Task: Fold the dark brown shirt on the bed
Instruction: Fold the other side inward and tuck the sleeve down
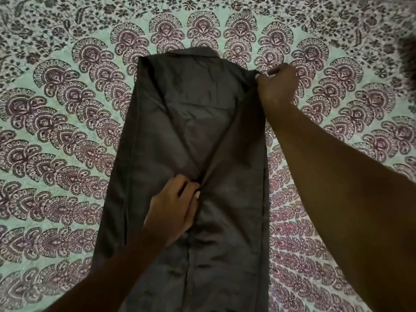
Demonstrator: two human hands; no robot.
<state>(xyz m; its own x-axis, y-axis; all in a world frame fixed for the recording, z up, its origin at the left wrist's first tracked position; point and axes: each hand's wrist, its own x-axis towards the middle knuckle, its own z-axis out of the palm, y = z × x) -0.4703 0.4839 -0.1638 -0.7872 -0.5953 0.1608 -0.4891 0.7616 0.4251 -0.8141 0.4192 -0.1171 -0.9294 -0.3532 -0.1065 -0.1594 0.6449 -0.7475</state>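
The right forearm [337, 176] fills the near right of the view, reaching out over the bed, and the left forearm [112, 266] comes in from the near left, both very dark in the dim light. The dark brown shirt [191, 109] lies flat and lengthwise in the middle of the bedspread [56, 131], a mint green cloth printed with maroon paisley fans. Both long sides of the shirt are turned in, so it forms a narrow panel. Its collar [191, 51] is at the far end, and its near end is cut off by the bottom of the view.

The left hand [173, 208] rests on the middle of the shirt, its fingers curled and pinching a ridge of cloth where two slanting creases meet. This is perhaps the end of a folded-in sleeve. The right hand [278, 86] is closed around the far right shoulder corner, though its fingertips are hidden behind its knuckles.

A dark blurred shape [407, 61] sits at the far right edge, and I cannot tell what it is. The collar is too shadowed to show any tag.
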